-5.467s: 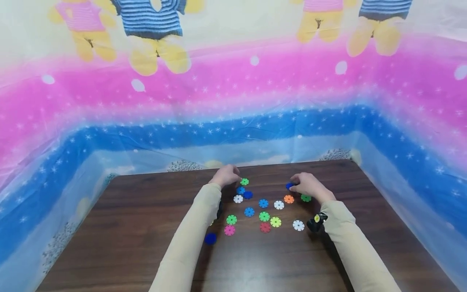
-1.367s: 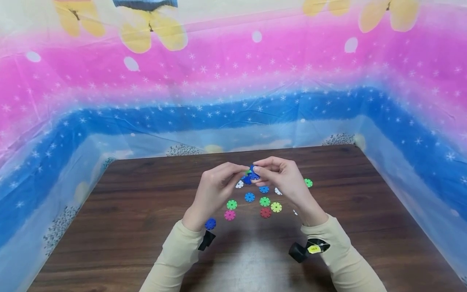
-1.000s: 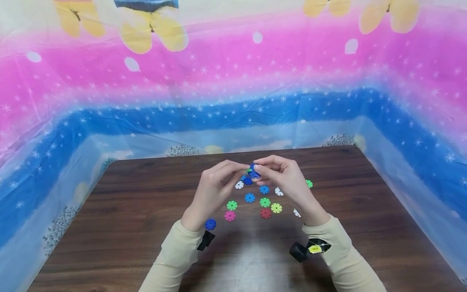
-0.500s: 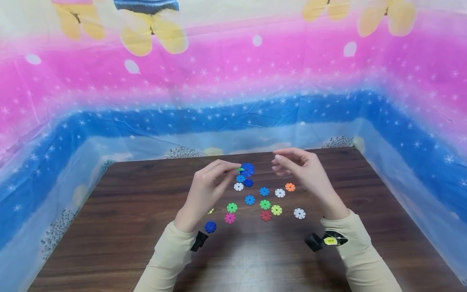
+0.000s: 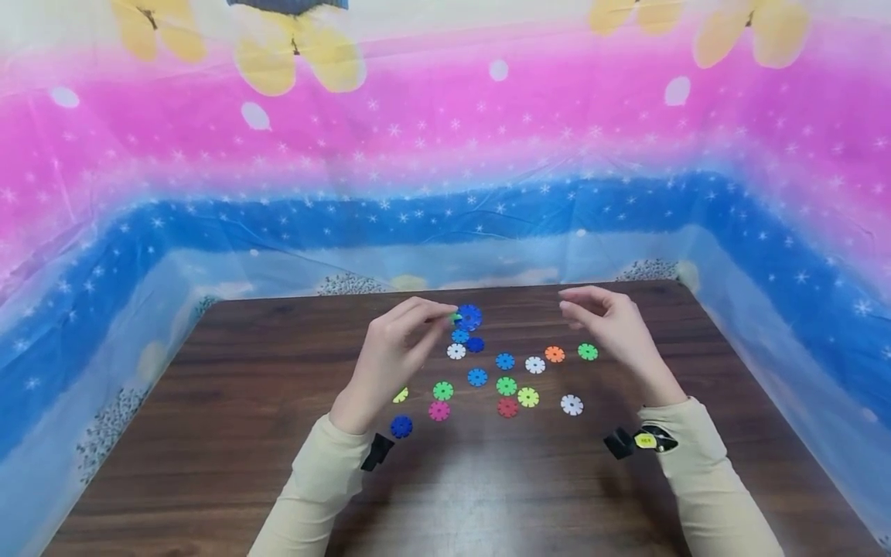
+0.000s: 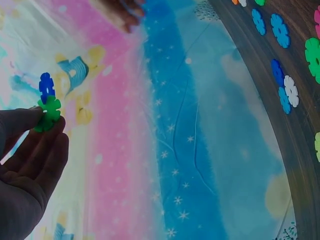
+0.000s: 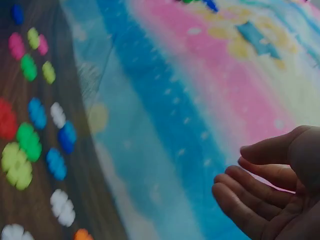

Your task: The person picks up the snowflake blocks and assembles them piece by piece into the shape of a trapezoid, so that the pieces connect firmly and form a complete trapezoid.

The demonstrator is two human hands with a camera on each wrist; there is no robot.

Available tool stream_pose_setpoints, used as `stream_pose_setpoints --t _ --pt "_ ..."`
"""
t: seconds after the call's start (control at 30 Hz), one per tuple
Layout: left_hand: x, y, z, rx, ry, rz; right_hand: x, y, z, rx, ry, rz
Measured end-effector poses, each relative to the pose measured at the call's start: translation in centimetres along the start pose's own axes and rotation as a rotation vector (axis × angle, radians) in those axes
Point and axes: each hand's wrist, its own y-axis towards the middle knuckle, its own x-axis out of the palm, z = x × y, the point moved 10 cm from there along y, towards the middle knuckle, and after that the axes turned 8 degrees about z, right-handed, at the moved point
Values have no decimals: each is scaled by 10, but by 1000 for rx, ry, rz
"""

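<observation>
My left hand [image 5: 393, 352] is raised above the far part of the table and pinches a green notched interlocking disc [image 6: 48, 117] between thumb and fingers. Joined to that disc at its edge is a dark blue interlocking disc [image 5: 469, 317], which sticks out toward the right in the head view. In the left wrist view the two discs are slotted together, blue [image 6: 46, 85] at the top. My right hand [image 5: 622, 340] hovers apart on the right with nothing in it, fingers loosely bent, as the right wrist view also shows.
Several loose discs lie flat on the dark wooden table [image 5: 230, 433]: an orange one [image 5: 554, 354], a green one [image 5: 588, 352] below my right hand, a red one [image 5: 507, 407], a pink one [image 5: 439, 411]. A printed cloth [image 5: 390, 186] hangs around the table's far sides.
Green and blue discs were picked up separately from the table and brought together in both hands. My right hand then let go and moved right; the left keeps the joined pair.
</observation>
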Motion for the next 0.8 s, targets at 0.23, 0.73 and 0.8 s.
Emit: stream_pose_setpoints --t 0.23,0.73,0.8 --pt "0 -2 -4 -28 -7 -13 24 4 41 39 -138 -117" --pt "-2 0 -5 -45 -10 -2 70 7 95 105 -388 -361" --pt "-5 0 -5 -43 -7 6 75 9 96 107 -399 -368"
